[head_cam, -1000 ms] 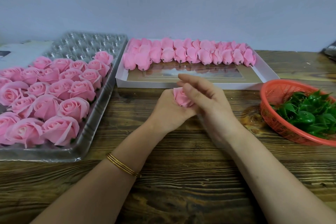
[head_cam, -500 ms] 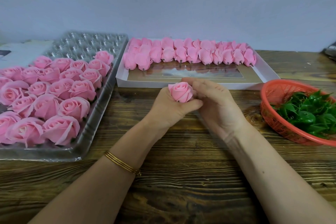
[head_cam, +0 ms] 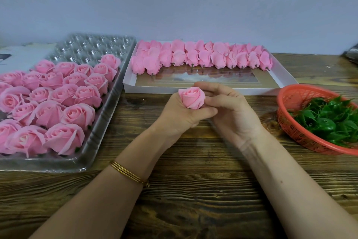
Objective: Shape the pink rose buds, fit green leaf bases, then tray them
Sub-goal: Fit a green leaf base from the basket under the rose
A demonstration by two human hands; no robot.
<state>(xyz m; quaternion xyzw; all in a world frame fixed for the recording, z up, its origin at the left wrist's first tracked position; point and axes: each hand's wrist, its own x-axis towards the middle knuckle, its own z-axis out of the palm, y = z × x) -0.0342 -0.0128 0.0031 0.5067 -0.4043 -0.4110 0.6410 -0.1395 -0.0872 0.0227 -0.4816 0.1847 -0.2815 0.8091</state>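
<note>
A pink rose bud (head_cam: 192, 97) stands upright above the middle of the wooden table, its open face turned toward me. My left hand (head_cam: 180, 114) grips it from below, thumb curled under its base. My right hand (head_cam: 228, 108) curls its fingers against the bud's right and far side. Several closed pink buds (head_cam: 201, 57) lie in rows in a white box (head_cam: 203, 89) behind my hands. Green leaf bases (head_cam: 329, 120) fill a red basket (head_cam: 290, 103) at the right. Finished roses (head_cam: 58, 91) sit in a clear plastic tray (head_cam: 91, 45) at the left.
The clear tray's far rows of cups hold nothing. A white box or paper (head_cam: 21, 58) lies behind the tray at far left, and a dark object (head_cam: 351, 54) shows at the right edge. Bare wooden tabletop (head_cam: 193, 190) lies under my forearms.
The bud was half hidden under my right hand's fingers a second ago. It has since been turned upright with its face toward me, and my right hand has drawn back to its side.
</note>
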